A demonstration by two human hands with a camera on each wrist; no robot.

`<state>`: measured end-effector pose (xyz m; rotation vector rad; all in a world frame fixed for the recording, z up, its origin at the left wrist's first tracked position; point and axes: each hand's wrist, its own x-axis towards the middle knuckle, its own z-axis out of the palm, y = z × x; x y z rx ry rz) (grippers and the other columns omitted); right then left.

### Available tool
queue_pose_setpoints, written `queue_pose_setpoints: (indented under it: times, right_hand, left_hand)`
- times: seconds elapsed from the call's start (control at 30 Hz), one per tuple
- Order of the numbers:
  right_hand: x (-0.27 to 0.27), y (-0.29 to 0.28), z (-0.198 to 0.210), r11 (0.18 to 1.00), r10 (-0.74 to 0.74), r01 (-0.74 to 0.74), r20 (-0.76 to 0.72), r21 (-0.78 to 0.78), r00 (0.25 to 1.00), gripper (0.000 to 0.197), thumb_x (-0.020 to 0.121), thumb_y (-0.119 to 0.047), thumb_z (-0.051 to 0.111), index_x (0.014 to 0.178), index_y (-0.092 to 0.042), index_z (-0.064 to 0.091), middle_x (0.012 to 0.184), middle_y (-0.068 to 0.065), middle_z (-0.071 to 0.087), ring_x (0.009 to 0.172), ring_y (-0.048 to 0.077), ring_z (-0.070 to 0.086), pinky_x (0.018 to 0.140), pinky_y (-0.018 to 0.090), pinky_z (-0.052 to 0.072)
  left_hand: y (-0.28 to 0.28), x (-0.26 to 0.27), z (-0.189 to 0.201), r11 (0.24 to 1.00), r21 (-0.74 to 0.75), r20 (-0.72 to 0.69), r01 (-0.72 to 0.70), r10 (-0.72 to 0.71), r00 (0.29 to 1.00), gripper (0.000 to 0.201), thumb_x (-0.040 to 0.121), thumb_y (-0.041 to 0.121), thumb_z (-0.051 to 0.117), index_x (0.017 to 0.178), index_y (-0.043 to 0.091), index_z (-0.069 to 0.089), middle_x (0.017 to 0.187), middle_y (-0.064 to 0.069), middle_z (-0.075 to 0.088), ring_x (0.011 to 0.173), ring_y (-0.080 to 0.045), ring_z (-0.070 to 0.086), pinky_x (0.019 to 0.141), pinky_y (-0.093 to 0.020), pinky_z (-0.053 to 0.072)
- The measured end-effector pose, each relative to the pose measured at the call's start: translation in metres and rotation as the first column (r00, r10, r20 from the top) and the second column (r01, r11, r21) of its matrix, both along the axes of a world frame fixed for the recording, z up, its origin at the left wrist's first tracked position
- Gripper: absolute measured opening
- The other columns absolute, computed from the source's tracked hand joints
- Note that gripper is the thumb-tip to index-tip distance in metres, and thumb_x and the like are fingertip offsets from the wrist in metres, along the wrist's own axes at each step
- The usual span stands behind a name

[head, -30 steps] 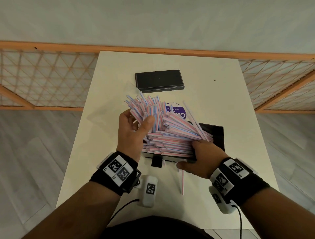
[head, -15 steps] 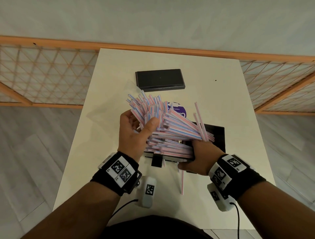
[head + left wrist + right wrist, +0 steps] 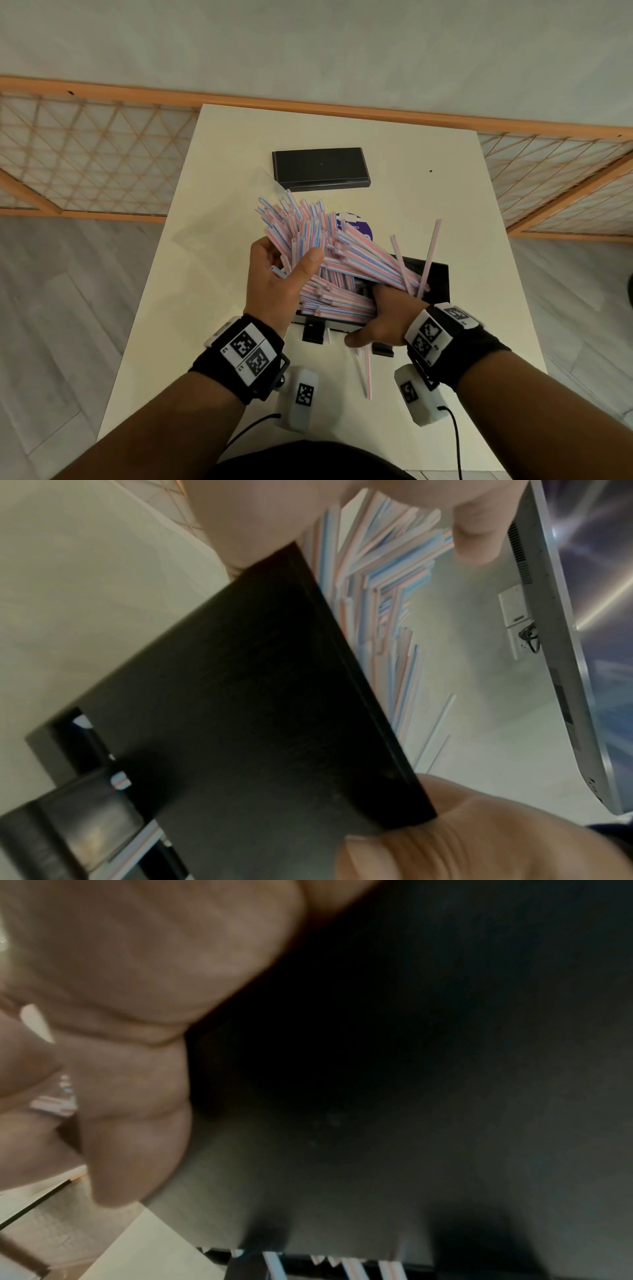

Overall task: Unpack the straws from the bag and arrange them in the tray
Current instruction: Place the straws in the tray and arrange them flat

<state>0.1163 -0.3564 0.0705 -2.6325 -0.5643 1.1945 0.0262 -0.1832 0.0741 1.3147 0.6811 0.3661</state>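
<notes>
**Both hands on the straw pile over the tray**

We see the left hand curled around the left end of a big fan of pink-and-blue striped straws, thumb pressed over the top of the bundle and fingers behind it. The right hand clasps the near right side of the black tray, its fingers reaching in under the straws and its thumb hooked along the tray's near edge. The straws lie heaped across the tray between the two grips, their far ends splaying up and away from the left thumb; a few stand loose just beyond the right hand's fingers. One stray straw lies on the white table, just below the right thumb. Beyond the left hand's bundle, the purple-labelled bag peeks out, and farther off sits a black lid.
</notes>
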Motion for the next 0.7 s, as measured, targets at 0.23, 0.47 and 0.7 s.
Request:
queue_pose_setpoints:
  times: [0.23, 0.47, 0.7]
  right_hand:
    - [-0.003, -0.003, 0.010, 0.997, 0.011, -0.016, 0.065, 0.072, 0.998, 0.108, 0.055, -0.061, 0.086, 0.142, -0.022, 0.035, 0.135, -0.007, 0.051, 0.124, 0.018, 0.052, 0.102, 0.026, 0.042]
    - [-0.007, 0.009, 0.013, 0.961, 0.237, -0.217, 0.110, -0.172, 0.965, 0.080, 0.058, -0.082, 0.066, 0.113, -0.024, 0.062, 0.100, -0.003, 0.050, 0.108, 0.024, 0.057, 0.090, 0.033, 0.050]
    - [-0.004, 0.006, 0.015, 0.981, 0.182, -0.189, 0.134, 0.038, 0.974, 0.085, 0.050, -0.080, 0.067, 0.110, -0.020, 0.067, 0.104, -0.005, 0.049, 0.098, 0.017, 0.053, 0.090, 0.030, 0.047]
  left_hand:
    - [0.001, 0.001, -0.001, 1.000, -0.019, 0.015, 0.000, 0.000, 1.000, 0.110, 0.048, 0.081, 0.084, 0.125, 0.009, 0.055, 0.124, -0.013, 0.067, 0.118, -0.033, 0.065, 0.104, -0.059, 0.051]
    - [0.003, 0.000, -0.006, 0.999, -0.031, 0.023, 0.026, -0.025, 0.999, 0.105, 0.050, 0.081, 0.084, 0.124, 0.011, 0.057, 0.122, -0.010, 0.068, 0.117, -0.033, 0.065, 0.103, -0.060, 0.051]
    - [0.005, 0.000, -0.010, 0.999, -0.032, 0.052, 0.043, -0.041, 0.998, 0.099, 0.055, 0.075, 0.087, 0.125, 0.012, 0.056, 0.125, -0.014, 0.066, 0.119, -0.034, 0.064, 0.104, -0.062, 0.050]
